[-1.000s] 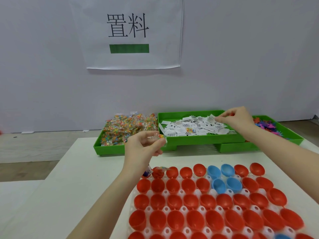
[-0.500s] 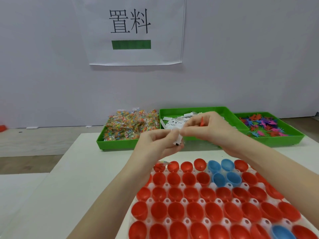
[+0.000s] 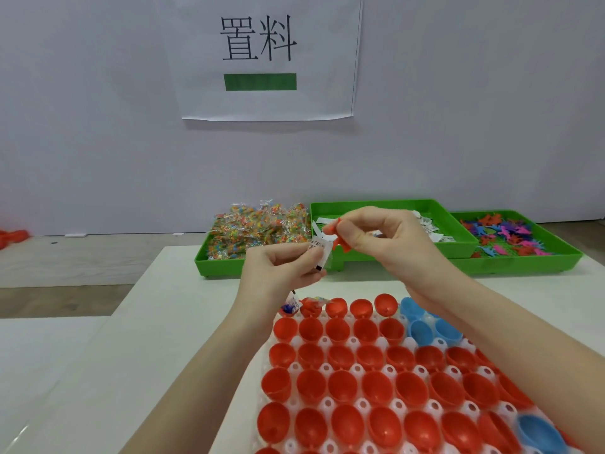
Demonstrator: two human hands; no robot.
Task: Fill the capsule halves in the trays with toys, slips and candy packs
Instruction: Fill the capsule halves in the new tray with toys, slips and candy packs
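My left hand (image 3: 278, 270) pinches a white paper slip (image 3: 319, 252) above the far left corner of the white capsule tray (image 3: 324, 340). My right hand (image 3: 383, 239) pinches a small orange toy (image 3: 337, 239) right beside the slip. Below them stand rows of red capsule halves (image 3: 343, 385) and a few blue ones (image 3: 422, 329). The two far-left halves of the back row (image 3: 301, 306) hold a toy, slip and candy. Behind lie three green bins: candy packs (image 3: 258, 229), slips (image 3: 429, 226), toys (image 3: 507, 235).
A paper sign (image 3: 262, 54) with two characters and a green bar hangs on the white wall. The white table (image 3: 163, 322) ends at its left edge, with a lower white surface (image 3: 39, 355) beside it. Something red (image 3: 13, 237) lies on the floor at far left.
My right hand came back from the slip bin to meet my left hand above the tray. The left hand now pinches a slip, and an orange toy shows in the right.
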